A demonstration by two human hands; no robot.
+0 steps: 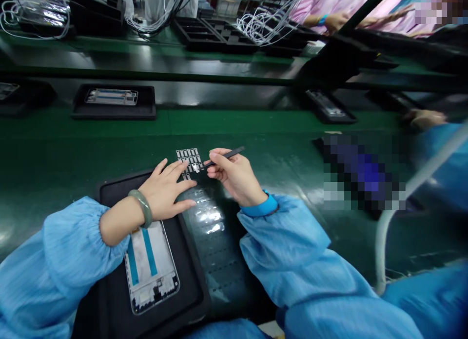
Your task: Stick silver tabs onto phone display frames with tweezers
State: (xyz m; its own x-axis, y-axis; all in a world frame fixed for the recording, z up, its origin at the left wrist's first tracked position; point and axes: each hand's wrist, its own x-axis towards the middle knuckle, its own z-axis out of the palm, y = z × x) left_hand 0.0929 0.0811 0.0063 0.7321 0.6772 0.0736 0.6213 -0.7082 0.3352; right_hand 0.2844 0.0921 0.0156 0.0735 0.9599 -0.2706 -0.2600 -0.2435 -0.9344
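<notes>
The sheet of small parts (188,153) is partly covered by the left hand (164,192), spread open and grasping nothing; dark tweezers (230,153) are pinched in the right hand (236,178), tips held at the sheet's right side.

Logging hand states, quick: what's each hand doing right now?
Left hand: open and spread, gripping nothing visible.
Right hand: closed, holding black tweezers.

Ahead of the right fingers (220,160), a hand can pass over the open green desk (266,144). Only a small gap lies between them and the left fingers (187,185). Behind the left fingers, a black tray (192,290) blocks the way. Far right of the right fingers, a bent white pipe (382,241) sticks up.
</notes>
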